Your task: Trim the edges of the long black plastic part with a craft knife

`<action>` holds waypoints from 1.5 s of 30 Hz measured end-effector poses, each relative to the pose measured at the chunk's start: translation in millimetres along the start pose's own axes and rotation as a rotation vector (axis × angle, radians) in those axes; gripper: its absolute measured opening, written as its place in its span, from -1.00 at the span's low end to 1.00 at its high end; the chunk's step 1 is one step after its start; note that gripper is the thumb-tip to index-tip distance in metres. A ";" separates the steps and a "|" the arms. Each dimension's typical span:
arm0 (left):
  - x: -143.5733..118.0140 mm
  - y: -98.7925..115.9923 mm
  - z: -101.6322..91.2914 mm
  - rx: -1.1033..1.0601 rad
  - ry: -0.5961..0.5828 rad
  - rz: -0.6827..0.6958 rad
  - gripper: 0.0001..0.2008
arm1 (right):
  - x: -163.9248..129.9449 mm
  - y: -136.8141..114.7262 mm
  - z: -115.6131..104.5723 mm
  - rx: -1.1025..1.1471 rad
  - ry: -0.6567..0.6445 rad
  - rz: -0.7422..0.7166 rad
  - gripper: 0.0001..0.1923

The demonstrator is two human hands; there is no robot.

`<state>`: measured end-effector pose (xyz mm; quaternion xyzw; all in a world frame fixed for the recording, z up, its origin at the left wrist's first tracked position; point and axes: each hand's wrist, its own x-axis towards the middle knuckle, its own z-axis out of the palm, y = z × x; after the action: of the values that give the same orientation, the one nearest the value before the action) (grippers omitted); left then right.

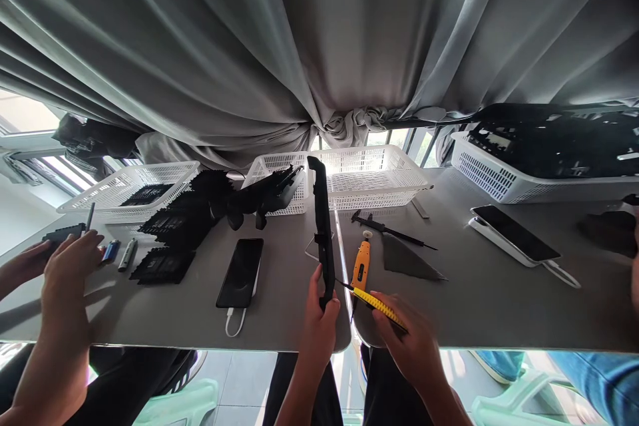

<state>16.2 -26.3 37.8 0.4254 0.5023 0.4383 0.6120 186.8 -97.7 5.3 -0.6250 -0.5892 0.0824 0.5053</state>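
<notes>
My left hand (319,323) grips the near end of a long, thin black panel (323,226) that stands on edge on the grey table (279,319) and reaches away from me. My right hand (407,339) holds a yellow-and-black handled tool (378,305), its thin tip pointing left toward the panel's near end. An orange hand tool (362,265) lies just beyond my right hand.
A co-worker's hands (64,259) at the left hold a small black part. A dark phone (241,273) with a white cable lies left of the panel, and another phone (516,233) at the right. White baskets (369,180) and black parts (170,226) line the far side.
</notes>
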 end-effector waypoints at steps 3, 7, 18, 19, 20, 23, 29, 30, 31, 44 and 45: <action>0.3 0.1 -1.5 -0.034 -0.033 0.001 -0.25 | -1.0 0.7 -1.0 0.003 0.018 -0.028 -0.77; 0.5 0.7 -3.3 -0.066 -0.034 -0.007 -0.25 | -2.7 0.9 -2.2 -0.008 0.042 -0.040 -0.80; 2.5 -1.3 -8.8 -0.092 -0.033 0.022 -0.23 | -3.1 -0.3 -1.3 -0.020 0.053 -0.081 -0.84; 2.6 -1.4 -8.8 -0.087 -0.035 0.027 -0.23 | -3.7 0.7 -0.3 -0.024 0.055 -0.073 -0.84; 2.6 -1.4 -8.3 -0.082 -0.035 0.033 -0.24 | -4.5 1.6 0.6 -0.026 0.058 -0.062 -0.83; 1.9 -1.3 -5.1 -0.085 -0.006 0.057 -0.26 | -7.1 3.5 2.9 -0.030 0.066 -0.014 -0.82; 0.5 0.5 -3.0 -0.095 0.027 0.062 -0.27 | -9.5 4.2 2.6 -0.028 0.090 -0.010 -0.83; 0.6 0.9 -3.8 -0.088 0.017 0.054 -0.26 | -9.5 4.1 2.4 -0.020 0.079 -0.021 -0.83; 0.7 1.2 -4.7 -0.081 0.006 0.044 -0.26 | -9.3 3.8 2.4 -0.016 0.071 -0.022 -0.83; -0.7 -3.2 -2.1 -0.050 0.025 0.066 -0.30 | -9.8 6.9 2.8 0.005 0.048 -0.025 -0.80; -0.7 -3.5 -1.9 -0.051 0.023 0.071 -0.30 | -9.7 6.7 2.5 0.004 0.046 -0.023 -0.80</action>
<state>14.7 -27.7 34.3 0.4223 0.4827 0.4772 0.6008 186.6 -103.0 -5.6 -0.6188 -0.5846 0.0633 0.5209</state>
